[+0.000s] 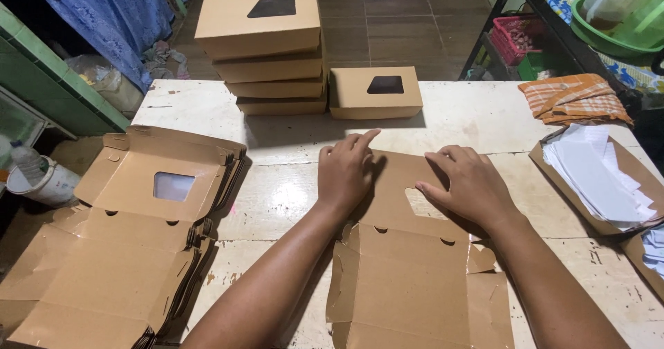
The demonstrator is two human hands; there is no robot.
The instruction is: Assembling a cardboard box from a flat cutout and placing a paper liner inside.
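Two bare hands, both palm-down on one unfolded box blank (408,280) of brown card. Left hand (344,171): fingers extended and together, flat on the blank's far-left flap, gripping nothing; the pressure appears to pin the card against the table. Right hand (470,186): fingers spread loosely, resting beside the window cut-out (422,204) in the lid panel, likewise closed on nothing; thumb lies at the opening's edge. The blank lies just in front of the person, lid panel away, base panel and side tabs near, some tabs already lifting along their creases.

Left of the blank, apart from it: stack of flat blanks (131,252), same pattern, windows aligned, edges fanned slightly — placed within easy reach of the left arm, judged as supply.

Far edge of the white painted table (484,114): stack of folded boxes (266,51), four high as far as can be seen, lids shut, dark windows up; one single folded box (375,92) just beside it. Set back, likely to keep the near surface free.

Right edge: shallow card tray holding white paper sheets (595,176). Behind it, a folded orange striped cloth (574,98).

Beyond the table: blue curtain (104,10), pink basket (517,36), green basin (615,24).
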